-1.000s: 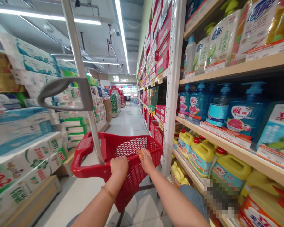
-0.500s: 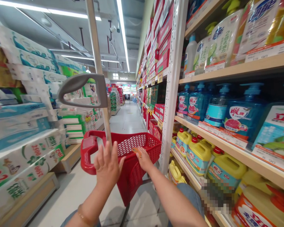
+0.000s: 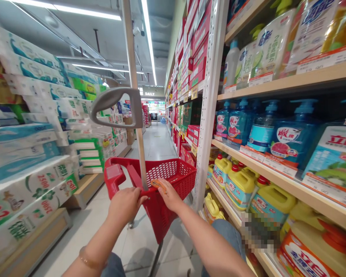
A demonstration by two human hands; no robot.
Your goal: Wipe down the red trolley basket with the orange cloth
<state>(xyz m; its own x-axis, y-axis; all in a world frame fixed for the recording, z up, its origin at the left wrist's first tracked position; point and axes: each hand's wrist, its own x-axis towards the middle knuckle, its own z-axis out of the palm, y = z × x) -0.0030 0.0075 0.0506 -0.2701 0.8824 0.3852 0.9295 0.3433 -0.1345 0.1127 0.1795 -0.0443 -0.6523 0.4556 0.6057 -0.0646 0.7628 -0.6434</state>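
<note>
A red plastic shopping basket cart stands in the aisle in front of me, with a tall grey pull handle rising from its near rim. My left hand grips the near red rim just left of the handle's pole. My right hand rests on the same rim to the right, fingers closed over a small orange thing that I cannot make out. A thin bracelet circles my left wrist.
Shelves on the right carry yellow jugs, blue pump bottles and refill pouches. A white shelf upright stands just right of the cart. Stacked tissue packs line the left. The tiled aisle runs ahead.
My left hand let go of the rim, opened in the air, then came down and gripped the rim again. The cart and its handle have swung to the right in view.
</note>
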